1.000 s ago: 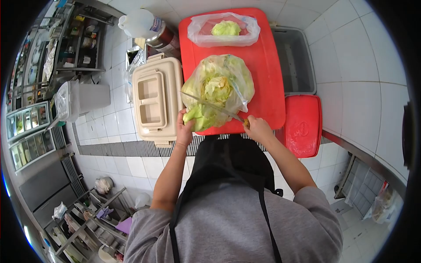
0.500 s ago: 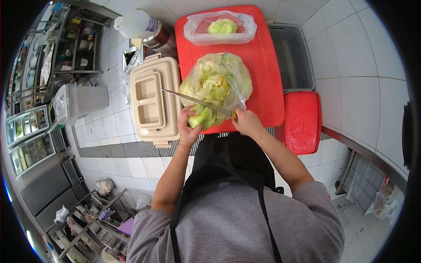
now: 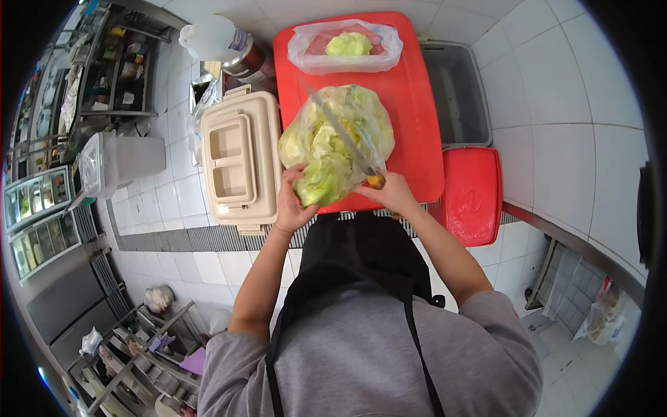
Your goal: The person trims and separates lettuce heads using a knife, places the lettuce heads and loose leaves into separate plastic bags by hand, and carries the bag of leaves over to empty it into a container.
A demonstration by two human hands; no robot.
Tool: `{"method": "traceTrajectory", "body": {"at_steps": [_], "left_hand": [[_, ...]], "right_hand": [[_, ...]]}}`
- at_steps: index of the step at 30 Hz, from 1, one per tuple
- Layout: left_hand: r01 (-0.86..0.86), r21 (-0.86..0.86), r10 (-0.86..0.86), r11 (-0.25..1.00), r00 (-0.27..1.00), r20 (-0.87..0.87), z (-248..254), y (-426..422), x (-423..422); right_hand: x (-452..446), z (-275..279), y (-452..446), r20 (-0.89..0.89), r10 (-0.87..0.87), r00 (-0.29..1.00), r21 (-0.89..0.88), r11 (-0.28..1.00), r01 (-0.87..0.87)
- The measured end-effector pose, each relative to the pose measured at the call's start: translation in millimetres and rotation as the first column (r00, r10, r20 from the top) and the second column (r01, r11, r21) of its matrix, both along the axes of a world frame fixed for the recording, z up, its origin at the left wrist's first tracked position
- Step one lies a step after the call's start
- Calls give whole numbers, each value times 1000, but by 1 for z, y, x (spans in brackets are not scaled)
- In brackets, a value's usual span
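A head of lettuce (image 3: 319, 179) is gripped in my left hand (image 3: 293, 201) at the near left of a clear plastic bag (image 3: 372, 115) full of lettuce leaves. My right hand (image 3: 390, 194) is closed on the yellowish handle of a long knife (image 3: 342, 133). The blade is blurred and slants up and left over the bag. Under the bag lies a red lid (image 3: 415, 118). At its far end sits a second plastic bag (image 3: 302, 52), opened out, with a small pale lettuce (image 3: 349, 44) in it.
To the left is a beige container lid (image 3: 266, 132), with a metal canister (image 3: 251, 61) and a white jug (image 3: 212, 42) beyond it. A grey bin (image 3: 455, 94) and a red box lid (image 3: 472, 197) are at the right. A clear tub (image 3: 142, 158) stands far left.
The knife has swung from a low leftward slant to a steeper one, its tip now farther up. My right hand has tilted with it. My left hand still holds the lettuce.
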State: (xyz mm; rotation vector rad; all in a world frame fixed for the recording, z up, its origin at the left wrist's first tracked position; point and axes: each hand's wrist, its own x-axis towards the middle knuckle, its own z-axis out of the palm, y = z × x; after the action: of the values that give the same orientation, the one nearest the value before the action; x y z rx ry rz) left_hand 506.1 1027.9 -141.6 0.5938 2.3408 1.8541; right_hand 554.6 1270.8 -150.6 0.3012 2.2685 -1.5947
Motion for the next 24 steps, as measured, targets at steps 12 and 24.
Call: {"method": "traceTrajectory", "body": {"at_steps": [12,24], "left_hand": [[-507,157,259,847,652,713,36,19,1],[-517,343,-194,784,320,927,21,-3,7]], "right_hand": [[-41,-2,-58,230,-148,962,-780,563,273],[-36,-3,-49,96,-34,995,-630,772,87]]}}
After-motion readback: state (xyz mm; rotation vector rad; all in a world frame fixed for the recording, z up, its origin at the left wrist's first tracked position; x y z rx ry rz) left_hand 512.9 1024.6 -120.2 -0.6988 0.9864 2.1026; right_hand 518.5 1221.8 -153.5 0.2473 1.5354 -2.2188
